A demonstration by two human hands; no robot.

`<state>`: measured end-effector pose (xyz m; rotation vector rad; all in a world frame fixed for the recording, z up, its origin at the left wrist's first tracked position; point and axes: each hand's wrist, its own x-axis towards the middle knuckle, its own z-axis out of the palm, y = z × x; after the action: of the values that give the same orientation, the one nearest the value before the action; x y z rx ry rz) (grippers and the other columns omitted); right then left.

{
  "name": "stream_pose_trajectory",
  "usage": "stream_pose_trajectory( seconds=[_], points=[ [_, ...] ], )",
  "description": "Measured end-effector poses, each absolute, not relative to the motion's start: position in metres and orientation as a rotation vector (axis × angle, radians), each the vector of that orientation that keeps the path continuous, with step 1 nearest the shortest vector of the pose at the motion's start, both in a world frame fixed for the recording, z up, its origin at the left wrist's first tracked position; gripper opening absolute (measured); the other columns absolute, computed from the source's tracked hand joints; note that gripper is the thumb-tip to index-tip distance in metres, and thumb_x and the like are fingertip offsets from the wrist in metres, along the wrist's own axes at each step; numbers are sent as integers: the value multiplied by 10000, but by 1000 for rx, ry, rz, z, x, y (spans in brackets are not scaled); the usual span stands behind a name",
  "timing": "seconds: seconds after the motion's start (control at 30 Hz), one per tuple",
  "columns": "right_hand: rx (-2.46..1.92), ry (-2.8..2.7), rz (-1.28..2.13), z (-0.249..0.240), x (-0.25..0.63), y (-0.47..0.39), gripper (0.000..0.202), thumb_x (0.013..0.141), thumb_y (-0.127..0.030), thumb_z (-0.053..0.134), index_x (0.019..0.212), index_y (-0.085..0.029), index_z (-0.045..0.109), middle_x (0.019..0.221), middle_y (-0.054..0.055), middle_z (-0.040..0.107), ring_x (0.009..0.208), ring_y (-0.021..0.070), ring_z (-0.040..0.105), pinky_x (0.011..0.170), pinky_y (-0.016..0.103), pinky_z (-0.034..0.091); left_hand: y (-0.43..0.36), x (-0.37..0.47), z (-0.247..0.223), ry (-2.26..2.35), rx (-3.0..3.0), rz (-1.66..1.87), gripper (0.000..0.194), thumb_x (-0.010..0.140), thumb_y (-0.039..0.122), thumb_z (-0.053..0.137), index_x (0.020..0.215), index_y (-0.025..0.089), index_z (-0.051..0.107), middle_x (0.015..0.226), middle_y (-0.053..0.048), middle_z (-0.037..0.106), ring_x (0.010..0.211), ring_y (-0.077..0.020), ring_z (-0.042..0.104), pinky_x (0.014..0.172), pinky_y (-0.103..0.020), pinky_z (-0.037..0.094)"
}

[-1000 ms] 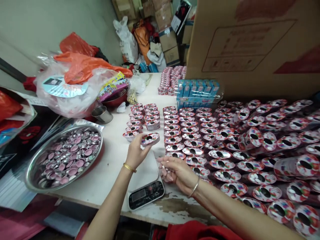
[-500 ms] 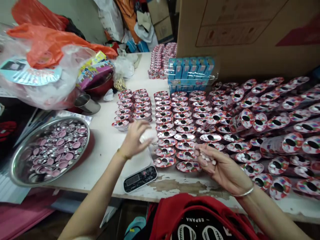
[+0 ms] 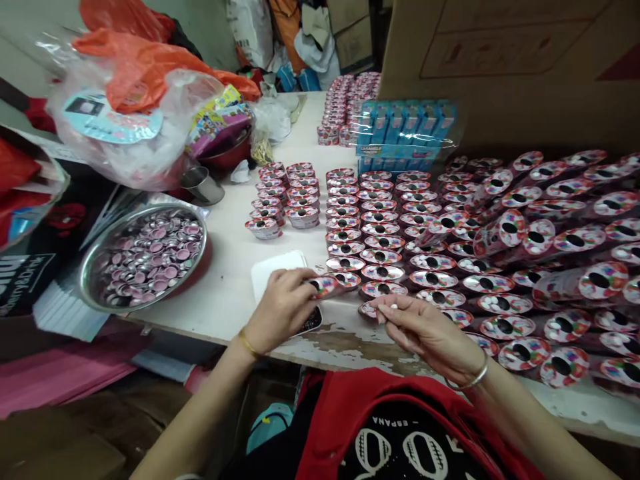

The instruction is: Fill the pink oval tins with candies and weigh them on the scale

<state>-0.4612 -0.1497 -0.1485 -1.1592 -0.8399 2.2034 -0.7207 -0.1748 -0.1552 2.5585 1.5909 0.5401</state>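
Observation:
My left hand has its fingers closed on a red-and-white oval container, tilted above the kitchen scale. The scale's white plate shows behind the hand, and its dark display is mostly covered. My right hand is closed around small white pieces, over the front of the container rows. Rows of upright oval containers with dark round holes stand beyond and between the hands. White pieces lie on top of several containers at the right.
A steel bowl of pink and silver caps sits at the left. Behind it are a metal cup and plastic bags. Blue boxes in clear wrap stand before a large cardboard box. The worn table edge runs in front.
My left hand, open over the scale before, now grips a container. My right hand has shifted left, its fingers drawn closer together. The view has turned slightly left.

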Motion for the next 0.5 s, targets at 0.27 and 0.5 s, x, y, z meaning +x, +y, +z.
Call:
stream_pose_trajectory(
  seconds=[0.27, 0.5],
  points=[
    [-1187, -1126, 2342, -156, -494, -149, 406, 654, -447, 766, 880, -134, 640, 446, -82, 414, 391, 25, 257, 407, 184, 89, -177, -794, -177, 1903, 2359, 520, 99, 873, 288, 545, 852, 194, 566, 1063, -68, 600, 977, -192, 566, 832, -347, 390],
    [-1185, -1348, 2307, -155, -525, -138, 408, 659, -470, 734, 874, -143, 619, 422, -95, 397, 381, 32, 257, 402, 190, 121, -196, -804, -188, 2011, 2155, 894, 396, 811, 377, 621, 1133, 185, 494, 1192, -113, 572, 1131, -234, 522, 941, -382, 398]
  ],
)
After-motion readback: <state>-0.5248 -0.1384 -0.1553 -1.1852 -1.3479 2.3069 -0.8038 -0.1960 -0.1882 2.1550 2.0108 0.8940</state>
